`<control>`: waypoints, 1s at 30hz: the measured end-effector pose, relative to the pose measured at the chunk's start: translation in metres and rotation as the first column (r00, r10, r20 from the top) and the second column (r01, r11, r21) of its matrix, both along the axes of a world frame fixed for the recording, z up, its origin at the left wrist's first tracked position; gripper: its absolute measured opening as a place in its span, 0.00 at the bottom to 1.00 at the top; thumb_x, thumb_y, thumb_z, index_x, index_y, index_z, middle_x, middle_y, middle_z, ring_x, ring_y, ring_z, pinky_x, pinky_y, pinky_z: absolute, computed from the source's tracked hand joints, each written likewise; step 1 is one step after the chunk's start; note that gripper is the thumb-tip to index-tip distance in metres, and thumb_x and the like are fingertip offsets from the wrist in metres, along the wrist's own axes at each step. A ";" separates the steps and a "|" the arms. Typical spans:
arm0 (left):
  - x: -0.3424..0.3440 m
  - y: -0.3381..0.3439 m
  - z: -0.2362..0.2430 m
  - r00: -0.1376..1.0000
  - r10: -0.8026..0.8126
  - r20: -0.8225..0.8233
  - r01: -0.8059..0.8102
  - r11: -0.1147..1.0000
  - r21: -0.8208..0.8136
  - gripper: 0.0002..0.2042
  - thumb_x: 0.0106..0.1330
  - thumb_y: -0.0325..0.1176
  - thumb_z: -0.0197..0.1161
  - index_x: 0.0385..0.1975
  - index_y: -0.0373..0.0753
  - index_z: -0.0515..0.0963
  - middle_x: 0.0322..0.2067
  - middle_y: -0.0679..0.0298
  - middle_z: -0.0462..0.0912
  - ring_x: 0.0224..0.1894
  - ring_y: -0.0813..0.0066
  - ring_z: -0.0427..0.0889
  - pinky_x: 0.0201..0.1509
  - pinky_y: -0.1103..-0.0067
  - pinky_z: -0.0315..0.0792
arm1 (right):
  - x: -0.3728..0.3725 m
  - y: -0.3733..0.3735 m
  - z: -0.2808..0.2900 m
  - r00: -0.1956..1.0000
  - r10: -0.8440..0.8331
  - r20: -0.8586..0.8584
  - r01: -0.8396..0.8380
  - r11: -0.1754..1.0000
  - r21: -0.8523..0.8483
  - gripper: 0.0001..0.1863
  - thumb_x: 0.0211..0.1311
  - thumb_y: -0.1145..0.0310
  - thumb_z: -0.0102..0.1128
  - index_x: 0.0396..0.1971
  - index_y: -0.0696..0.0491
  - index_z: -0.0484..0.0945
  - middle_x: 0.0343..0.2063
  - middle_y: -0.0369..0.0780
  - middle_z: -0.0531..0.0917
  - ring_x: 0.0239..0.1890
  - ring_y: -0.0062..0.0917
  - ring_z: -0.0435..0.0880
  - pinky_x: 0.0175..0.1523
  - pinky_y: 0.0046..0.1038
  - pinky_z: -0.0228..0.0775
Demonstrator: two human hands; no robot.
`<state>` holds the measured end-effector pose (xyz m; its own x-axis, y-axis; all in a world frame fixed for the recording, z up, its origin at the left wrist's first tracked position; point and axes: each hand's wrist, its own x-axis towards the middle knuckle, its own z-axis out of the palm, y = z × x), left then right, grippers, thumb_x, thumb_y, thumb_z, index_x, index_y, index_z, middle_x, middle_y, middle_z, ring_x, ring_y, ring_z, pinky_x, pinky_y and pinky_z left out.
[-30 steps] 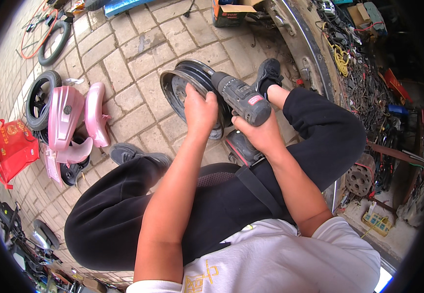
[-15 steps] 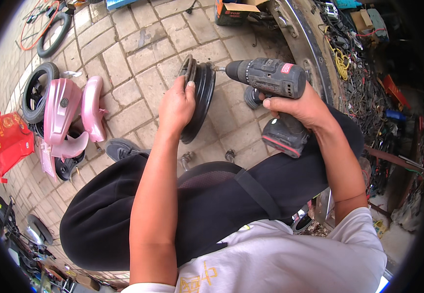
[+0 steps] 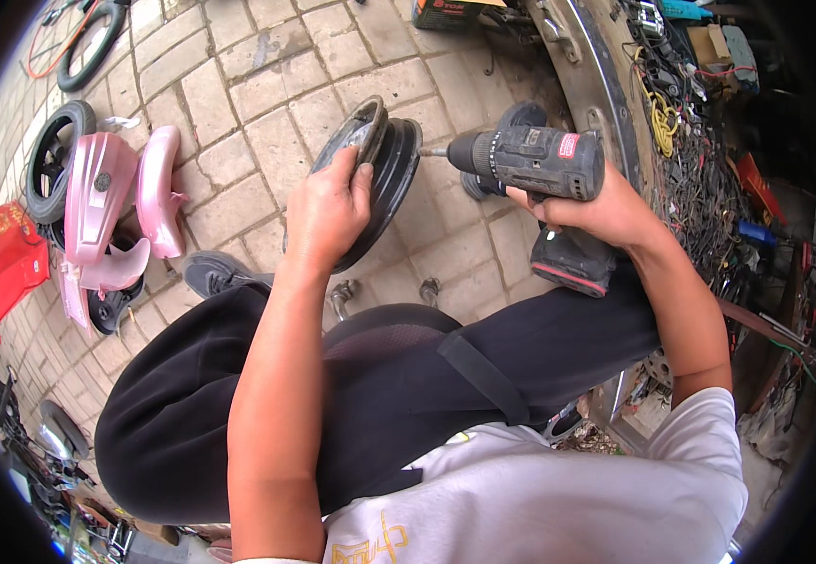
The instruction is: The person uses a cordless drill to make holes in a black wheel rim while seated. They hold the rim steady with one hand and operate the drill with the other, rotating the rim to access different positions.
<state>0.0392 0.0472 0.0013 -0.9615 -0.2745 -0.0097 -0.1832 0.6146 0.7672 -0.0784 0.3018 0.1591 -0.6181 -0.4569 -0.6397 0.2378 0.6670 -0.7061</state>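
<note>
My left hand (image 3: 329, 212) is closed around the near-left edge of a black wheel rim (image 3: 397, 183), thumb on top. The rim is held tilted above the paving, and part of its hollow inner side shows. In my right hand (image 3: 605, 212) is a black cordless drill (image 3: 544, 160), its battery pack (image 3: 571, 263) hanging over my right thigh. Its bit points left at the rim's right edge. The tip lies very close to that edge; whether it touches I cannot tell.
Pink plastic fairing panels (image 3: 100, 193) and a small tyre (image 3: 58, 155) lie at the left, beside a red bag (image 3: 4, 258). A second tyre (image 3: 91, 47) is farther back. Tangled cables (image 3: 681, 179) heap up on the right behind a metal edge (image 3: 605, 85). A cardboard box (image 3: 455, 11) stands at the back.
The rim has tilted in my left hand, showing more of its inner side. My right hand and the drill have shifted slightly right. The whole view has moved a little.
</note>
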 end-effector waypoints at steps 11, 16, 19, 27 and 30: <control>-0.003 -0.001 0.004 0.999 -0.023 0.046 0.023 1.000 0.004 0.14 0.71 0.38 0.58 0.50 0.37 0.78 0.30 0.43 0.83 0.37 0.41 0.83 0.39 0.58 0.75 | -0.001 0.000 -0.001 1.000 0.010 0.004 -0.010 1.000 -0.003 0.19 0.48 0.78 0.67 0.43 0.59 0.77 0.28 0.34 0.81 0.27 0.16 0.79 0.34 0.24 0.74; -0.002 0.000 0.003 0.999 -0.018 0.046 0.018 1.000 0.002 0.14 0.71 0.39 0.58 0.50 0.38 0.78 0.30 0.43 0.83 0.37 0.42 0.83 0.40 0.58 0.75 | 0.001 -0.001 -0.001 0.999 0.041 -0.011 -0.041 0.999 -0.016 0.19 0.49 0.78 0.67 0.44 0.58 0.77 0.29 0.34 0.81 0.27 0.16 0.79 0.34 0.25 0.74; -0.002 0.001 0.004 0.999 -0.013 0.040 0.013 1.000 -0.004 0.14 0.71 0.39 0.58 0.50 0.38 0.78 0.31 0.43 0.83 0.38 0.42 0.83 0.40 0.58 0.75 | 0.001 -0.004 -0.002 0.998 0.050 -0.029 -0.050 0.998 -0.026 0.19 0.49 0.78 0.67 0.44 0.58 0.77 0.29 0.34 0.81 0.27 0.16 0.79 0.34 0.25 0.74; -0.003 -0.001 0.004 0.998 -0.012 0.064 0.012 1.000 0.005 0.15 0.71 0.39 0.58 0.51 0.37 0.78 0.32 0.43 0.83 0.38 0.42 0.83 0.41 0.59 0.76 | 0.004 -0.003 0.003 1.000 0.006 0.029 -0.006 1.000 -0.002 0.18 0.48 0.79 0.67 0.43 0.58 0.77 0.28 0.34 0.81 0.27 0.17 0.79 0.34 0.25 0.75; -0.003 -0.001 0.003 0.998 -0.015 0.057 0.015 1.000 0.000 0.15 0.71 0.39 0.57 0.50 0.37 0.78 0.31 0.43 0.83 0.38 0.42 0.83 0.40 0.59 0.76 | 0.006 -0.002 0.003 0.998 0.066 -0.016 -0.066 0.997 -0.040 0.17 0.48 0.79 0.67 0.42 0.58 0.78 0.27 0.34 0.81 0.26 0.17 0.80 0.33 0.25 0.74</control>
<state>0.0365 0.0461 0.0045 -0.9635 -0.2598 -0.0642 -0.2169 0.6177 0.7559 -0.0724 0.3001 0.1618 -0.5950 -0.5221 -0.6111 0.1835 0.6520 -0.7357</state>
